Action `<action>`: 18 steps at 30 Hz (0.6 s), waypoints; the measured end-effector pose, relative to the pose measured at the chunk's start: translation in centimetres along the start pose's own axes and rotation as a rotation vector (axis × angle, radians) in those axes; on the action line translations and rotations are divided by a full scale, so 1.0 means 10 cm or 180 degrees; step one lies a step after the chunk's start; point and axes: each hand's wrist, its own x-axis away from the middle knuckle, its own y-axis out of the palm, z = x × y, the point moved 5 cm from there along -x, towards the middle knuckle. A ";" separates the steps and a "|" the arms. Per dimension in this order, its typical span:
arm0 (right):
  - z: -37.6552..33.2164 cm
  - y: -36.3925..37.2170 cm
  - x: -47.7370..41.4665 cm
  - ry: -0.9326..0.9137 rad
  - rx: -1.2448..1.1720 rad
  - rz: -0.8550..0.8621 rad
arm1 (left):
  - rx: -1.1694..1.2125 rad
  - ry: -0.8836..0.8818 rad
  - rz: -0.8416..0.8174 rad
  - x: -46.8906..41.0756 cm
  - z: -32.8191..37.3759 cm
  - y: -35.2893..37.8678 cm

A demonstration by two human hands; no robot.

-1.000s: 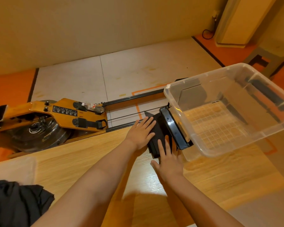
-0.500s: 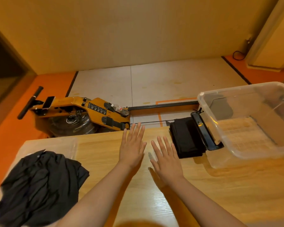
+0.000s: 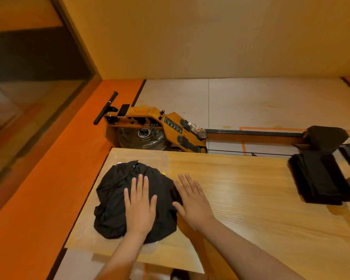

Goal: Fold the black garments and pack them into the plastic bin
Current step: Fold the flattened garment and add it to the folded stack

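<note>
Crumpled black garment (image 3: 113,199) lies at left end of worktop (image 3: 240,188). Left hand (image 3: 139,207) flat on top, fingers straight, gripping nothing. Right hand (image 3: 192,201) flat too, touching garment's right edge. 1 folded black stack (image 3: 319,178) sits far right. Step: starting next fold. Next: spread garment flat.

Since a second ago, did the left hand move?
Yes. The left hand went left along the table, from the folded stack at its right end to the crumpled black garment, where it rests flat.
</note>
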 end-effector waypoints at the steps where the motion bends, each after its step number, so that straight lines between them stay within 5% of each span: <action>1: -0.14 0.04 -0.04 -0.0028 -0.0085 -0.0039 | 0.0033 -0.0064 -0.0019 0.04 -0.16 0.02; 9: -0.71 0.44 -0.14 0.0398 -0.0458 -0.0603 | 0.0518 -0.0582 -0.0175 0.10 -0.93 -0.02; 14: -0.73 0.40 -0.18 0.0709 -0.0988 -0.0375 | 0.0561 -0.0572 -0.0535 -0.03 -1.17 0.02; 18: -0.64 0.05 -0.22 0.0907 -0.1592 0.0389 | 0.1348 -0.0733 -0.0128 -0.20 -1.22 -0.29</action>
